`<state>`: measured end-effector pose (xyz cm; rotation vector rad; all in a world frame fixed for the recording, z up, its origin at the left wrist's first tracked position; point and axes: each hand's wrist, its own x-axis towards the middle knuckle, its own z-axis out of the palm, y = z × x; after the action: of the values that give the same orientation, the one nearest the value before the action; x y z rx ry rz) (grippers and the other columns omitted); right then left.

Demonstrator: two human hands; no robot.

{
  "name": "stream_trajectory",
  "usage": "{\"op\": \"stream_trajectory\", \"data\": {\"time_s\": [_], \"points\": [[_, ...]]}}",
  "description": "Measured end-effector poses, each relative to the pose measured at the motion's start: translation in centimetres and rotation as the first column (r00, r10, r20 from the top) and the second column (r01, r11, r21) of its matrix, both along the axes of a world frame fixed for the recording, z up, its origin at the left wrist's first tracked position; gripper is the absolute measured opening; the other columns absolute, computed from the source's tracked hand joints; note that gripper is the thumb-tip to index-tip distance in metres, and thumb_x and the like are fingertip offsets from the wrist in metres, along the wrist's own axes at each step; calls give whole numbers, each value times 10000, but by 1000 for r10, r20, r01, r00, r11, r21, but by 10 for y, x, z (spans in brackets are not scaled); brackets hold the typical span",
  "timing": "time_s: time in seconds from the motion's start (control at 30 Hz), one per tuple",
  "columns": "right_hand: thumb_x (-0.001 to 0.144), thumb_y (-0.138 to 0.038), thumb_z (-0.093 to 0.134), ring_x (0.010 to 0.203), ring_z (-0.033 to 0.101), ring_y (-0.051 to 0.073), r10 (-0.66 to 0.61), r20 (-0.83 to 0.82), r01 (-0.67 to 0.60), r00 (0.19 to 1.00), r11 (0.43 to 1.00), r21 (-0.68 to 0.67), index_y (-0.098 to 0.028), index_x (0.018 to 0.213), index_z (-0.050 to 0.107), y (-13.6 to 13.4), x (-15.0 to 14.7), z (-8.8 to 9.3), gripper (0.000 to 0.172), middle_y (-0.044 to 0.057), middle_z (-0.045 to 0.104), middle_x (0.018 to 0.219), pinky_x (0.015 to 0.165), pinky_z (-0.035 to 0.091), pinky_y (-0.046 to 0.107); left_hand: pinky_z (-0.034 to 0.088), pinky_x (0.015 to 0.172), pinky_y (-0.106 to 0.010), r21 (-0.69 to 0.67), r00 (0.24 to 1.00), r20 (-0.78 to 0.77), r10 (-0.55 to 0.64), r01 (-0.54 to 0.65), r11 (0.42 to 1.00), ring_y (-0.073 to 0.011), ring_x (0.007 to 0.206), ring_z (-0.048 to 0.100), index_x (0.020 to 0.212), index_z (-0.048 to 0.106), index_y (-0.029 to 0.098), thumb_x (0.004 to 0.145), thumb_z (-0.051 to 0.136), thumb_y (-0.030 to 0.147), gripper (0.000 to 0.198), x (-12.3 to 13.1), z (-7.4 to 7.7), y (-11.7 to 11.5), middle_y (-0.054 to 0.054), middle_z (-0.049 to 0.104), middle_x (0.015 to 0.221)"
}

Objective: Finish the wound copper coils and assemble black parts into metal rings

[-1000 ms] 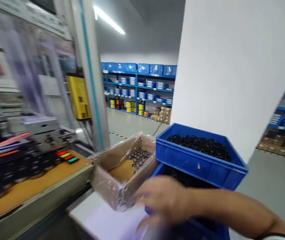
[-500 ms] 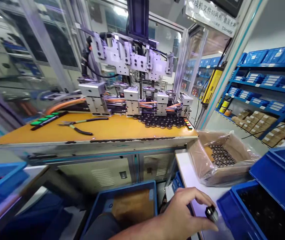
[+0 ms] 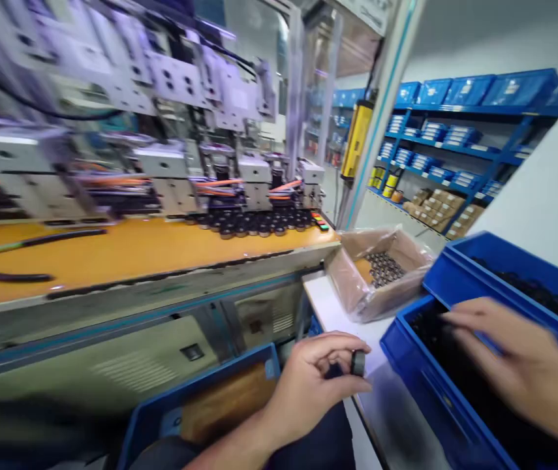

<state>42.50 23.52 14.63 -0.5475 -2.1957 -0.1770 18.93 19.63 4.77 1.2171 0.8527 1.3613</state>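
Observation:
My left hand [image 3: 315,372] pinches a small round part with a dark rim and grey metal side [image 3: 358,363] between thumb and fingertips, above the white side table. My right hand [image 3: 518,365], blurred by motion, reaches over the near blue bin [image 3: 435,372] of small black parts. Its thumb and forefinger are close together, with a dark spot at the tips that I cannot make out. A second blue bin [image 3: 494,264] with dark parts stands behind. Beyond my left hand, a plastic-lined cardboard box [image 3: 357,297] holds many small metal pieces.
The machine's orange worktop [image 3: 126,261] carries rows of black round parts [image 3: 259,223] and pliers [image 3: 38,243]. Metal fixtures [image 3: 168,176] stand behind them. A blue crate [image 3: 271,365] sits low by my legs. Blue shelving [image 3: 498,156] is at the far right.
The view has swung right and closer to the bins. My right hand has come into view over the near bin. My left hand still holds the round part.

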Motion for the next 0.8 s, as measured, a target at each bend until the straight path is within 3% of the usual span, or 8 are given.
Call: {"op": "stream_trajectory", "data": {"time_s": [0.1, 0.2, 0.4, 0.6, 0.8], "points": [[879, -48, 550, 788, 647, 110, 104, -3, -102, 995, 963, -249, -135, 1015, 626, -20, -20, -35, 178, 72, 667, 866, 691, 546, 181, 507, 624, -197, 28, 997, -73, -30, 32, 999, -115, 600, 619, 957, 766, 163, 638, 847, 188, 330, 3, -3, -6, -11, 705, 653], [869, -45, 562, 776, 626, 121, 192, -81, -207, 978, 930, -304, -112, 996, 619, -26, -41, -60, 155, 87, 645, 875, 660, 543, 213, 526, 607, -169, 36, 996, -73, -59, 61, 997, -112, 590, 655, 931, 764, 160, 623, 855, 166, 322, 6, -5, -10, 0, 730, 647], [867, -40, 562, 780, 617, 124, 166, -70, -178, 984, 951, -252, -127, 1017, 619, -27, -37, -67, 183, 81, 631, 883, 643, 531, 222, 578, 628, -176, -47, 992, 47, -117, 120, 992, -145, 656, 723, 925, 738, 143, 615, 838, 111, 327, 14, -7, -13, -26, 774, 725], [855, -101, 584, 937, 625, 178, 173, -29, -176, 984, 966, -189, -72, 1116, 593, -30, -30, -69, 263, 141, 627, 1000, 751, 566, 280, 592, 672, -186, -59, 994, 75, -85, 89, 994, -154, 688, 733, 929, 740, 144, 627, 847, 166, 322, 16, -9, -10, -53, 782, 765], [905, -151, 576, 853, 622, 138, 157, -40, -156, 987, 988, 14, -71, 1023, 638, -22, -33, -78, 156, 104, 659, 925, 728, 553, 243, 624, 655, -241, -65, 994, -113, -11, 4, 998, -216, 702, 748, 903, 758, 199, 602, 878, 359, 362, 7, -10, -21, -37, 790, 807]]}}
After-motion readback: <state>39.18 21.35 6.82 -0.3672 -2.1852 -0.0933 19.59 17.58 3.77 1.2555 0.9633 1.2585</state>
